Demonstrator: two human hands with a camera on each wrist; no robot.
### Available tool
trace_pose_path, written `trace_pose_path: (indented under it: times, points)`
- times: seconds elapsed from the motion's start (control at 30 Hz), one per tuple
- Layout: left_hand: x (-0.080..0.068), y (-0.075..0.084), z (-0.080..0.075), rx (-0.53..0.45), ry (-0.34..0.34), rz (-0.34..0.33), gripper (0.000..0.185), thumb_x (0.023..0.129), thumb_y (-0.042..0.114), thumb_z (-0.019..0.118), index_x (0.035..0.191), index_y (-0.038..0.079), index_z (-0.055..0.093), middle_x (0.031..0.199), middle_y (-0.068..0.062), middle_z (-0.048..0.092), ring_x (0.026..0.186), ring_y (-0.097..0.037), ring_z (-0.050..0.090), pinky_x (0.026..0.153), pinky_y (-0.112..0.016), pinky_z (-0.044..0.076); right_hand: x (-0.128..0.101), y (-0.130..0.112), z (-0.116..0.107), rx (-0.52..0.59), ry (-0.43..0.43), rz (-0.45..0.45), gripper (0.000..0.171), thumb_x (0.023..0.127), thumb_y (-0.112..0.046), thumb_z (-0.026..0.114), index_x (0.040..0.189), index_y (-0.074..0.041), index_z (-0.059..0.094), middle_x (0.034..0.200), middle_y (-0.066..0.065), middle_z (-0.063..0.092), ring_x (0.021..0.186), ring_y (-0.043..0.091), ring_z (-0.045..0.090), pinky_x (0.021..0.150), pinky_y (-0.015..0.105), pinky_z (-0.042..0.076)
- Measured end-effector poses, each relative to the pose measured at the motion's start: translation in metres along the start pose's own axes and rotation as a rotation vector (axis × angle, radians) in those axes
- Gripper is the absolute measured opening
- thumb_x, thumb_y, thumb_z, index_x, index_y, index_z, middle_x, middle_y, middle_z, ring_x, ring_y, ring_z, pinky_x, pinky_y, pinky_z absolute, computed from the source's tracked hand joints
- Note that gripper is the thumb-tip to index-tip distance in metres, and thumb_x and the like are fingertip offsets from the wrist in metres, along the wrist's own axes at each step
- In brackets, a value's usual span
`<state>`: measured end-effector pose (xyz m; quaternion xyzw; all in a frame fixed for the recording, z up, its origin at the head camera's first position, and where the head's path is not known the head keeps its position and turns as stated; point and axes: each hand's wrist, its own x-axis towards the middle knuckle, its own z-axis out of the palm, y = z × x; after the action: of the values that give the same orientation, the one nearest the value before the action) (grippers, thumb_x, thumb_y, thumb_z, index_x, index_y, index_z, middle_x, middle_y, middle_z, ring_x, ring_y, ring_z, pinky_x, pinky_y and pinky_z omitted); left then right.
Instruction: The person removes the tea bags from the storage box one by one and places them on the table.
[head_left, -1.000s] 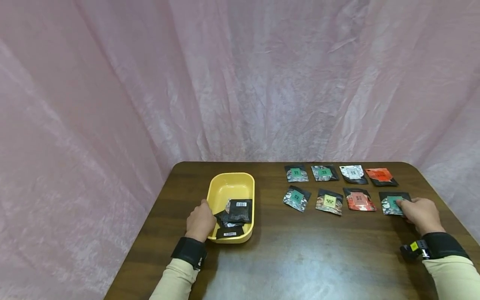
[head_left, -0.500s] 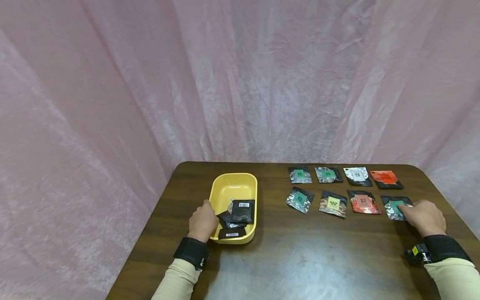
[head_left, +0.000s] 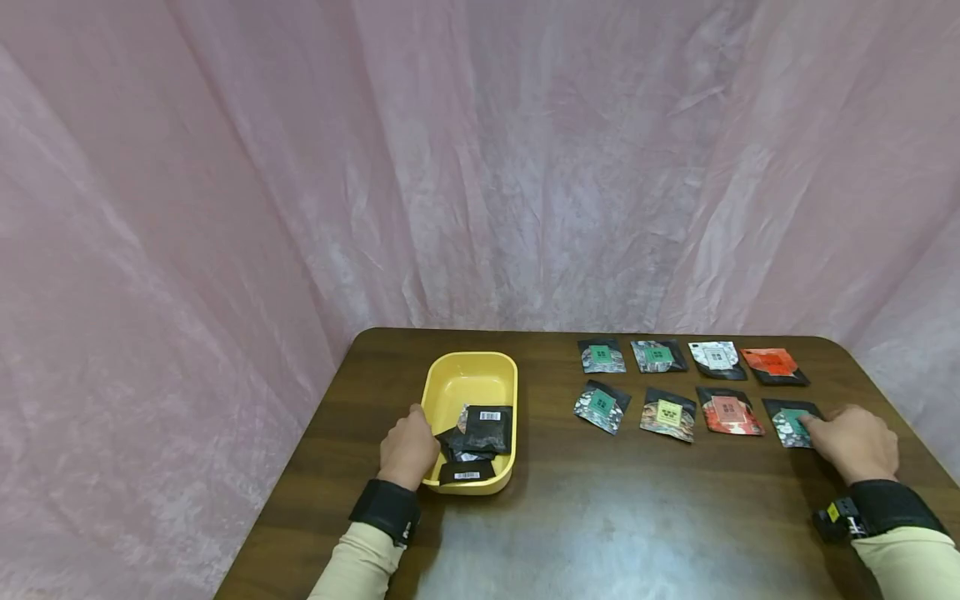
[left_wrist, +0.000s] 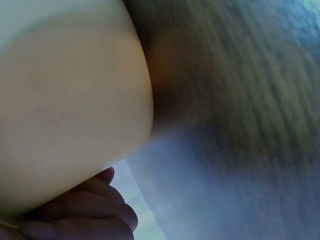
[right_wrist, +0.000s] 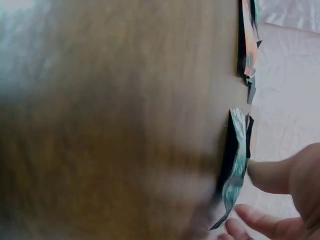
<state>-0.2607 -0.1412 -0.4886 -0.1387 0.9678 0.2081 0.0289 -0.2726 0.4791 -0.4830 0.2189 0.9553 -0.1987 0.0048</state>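
At the left of the table, my left hand [head_left: 409,448] grips the left rim of a yellow plastic bin [head_left: 480,487]. In the left wrist view its curled fingers [left_wrist: 90,212] show below the bin's pale outer wall. Several black packets [head_left: 487,428] lie inside, some with barcodes facing up. Over at the right, my right hand [head_left: 858,442] pinches the right edge of a small black packet with a green label [head_left: 783,421]. Its thumb [right_wrist: 272,176] lies on the packet's face in the right wrist view, while the other fingers curl at the near edge.
Flat packets form two rows on the brown table [head_left: 570,517]. A red-labelled packet [head_left: 729,414] and a yellow-labelled packet [head_left: 667,417] lie left of the right hand. Behind them is an orange packet [head_left: 775,367]. A pink curtain [head_left: 480,167] hangs behind the table.
The green-labelled packet under my right hand has shifted slightly left toward the red-labelled one and turned a little. My left hand keeps its grip on the bin. The head view has shifted slightly.
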Motion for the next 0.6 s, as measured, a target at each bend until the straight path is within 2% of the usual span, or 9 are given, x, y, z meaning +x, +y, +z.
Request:
trace_pose_path:
  times: [0.13, 0.2, 0.33, 0.5, 0.6]
  points:
    - [-0.006, -0.005, 0.004, 0.001, 0.002, -0.006, 0.039, 0.091, 0.008, 0.071, 0.125, -0.004, 0.057, 0.099, -0.02, 0.071, 0.083, -0.032, 0.069, 0.073, -0.05, 0.057, -0.01, -0.005, 0.003, 0.109, 0.098, -0.005, 0.056, 0.105, -0.033, 0.054, 0.128, 0.018, 0.058, 0.126, 0.045, 0.055, 0.114, 0.06, 0.045, 0.089, 0.061, 0.036]
    - [-0.007, -0.005, 0.004, 0.001, 0.007, -0.003, 0.038, 0.091, 0.007, 0.071, 0.125, -0.005, 0.057, 0.099, -0.02, 0.072, 0.083, -0.032, 0.069, 0.073, -0.05, 0.057, -0.018, -0.013, 0.004, 0.151, 0.161, -0.043, 0.052, 0.107, -0.03, 0.052, 0.127, 0.018, 0.058, 0.122, 0.044, 0.056, 0.115, 0.058, 0.043, 0.092, 0.062, 0.031]
    - [-0.007, -0.001, 0.003, 0.005, 0.013, 0.01, 0.037, 0.092, 0.007, 0.071, 0.124, -0.005, 0.057, 0.097, -0.02, 0.071, 0.081, -0.032, 0.069, 0.072, -0.05, 0.057, -0.034, -0.037, 0.002, 0.188, 0.259, -0.156, 0.049, 0.107, -0.028, 0.053, 0.125, 0.016, 0.06, 0.116, 0.039, 0.058, 0.114, 0.054, 0.043, 0.091, 0.061, 0.03]
    - [-0.002, 0.002, 0.003, 0.014, 0.039, 0.019, 0.036, 0.092, 0.009, 0.073, 0.122, -0.003, 0.058, 0.097, -0.02, 0.071, 0.082, -0.033, 0.07, 0.074, -0.051, 0.058, -0.047, -0.082, 0.003, 0.216, 0.291, -0.307, 0.043, 0.104, -0.027, 0.062, 0.12, 0.013, 0.065, 0.114, 0.037, 0.059, 0.11, 0.054, 0.046, 0.086, 0.059, 0.032]
    - [-0.002, 0.003, 0.002, 0.012, 0.026, 0.012, 0.037, 0.091, 0.008, 0.073, 0.123, -0.004, 0.057, 0.097, -0.02, 0.071, 0.082, -0.033, 0.07, 0.074, -0.052, 0.058, -0.055, -0.106, 0.007, 0.232, 0.281, -0.389, 0.039, 0.103, -0.026, 0.066, 0.117, 0.01, 0.067, 0.111, 0.034, 0.062, 0.106, 0.051, 0.049, 0.083, 0.057, 0.034]
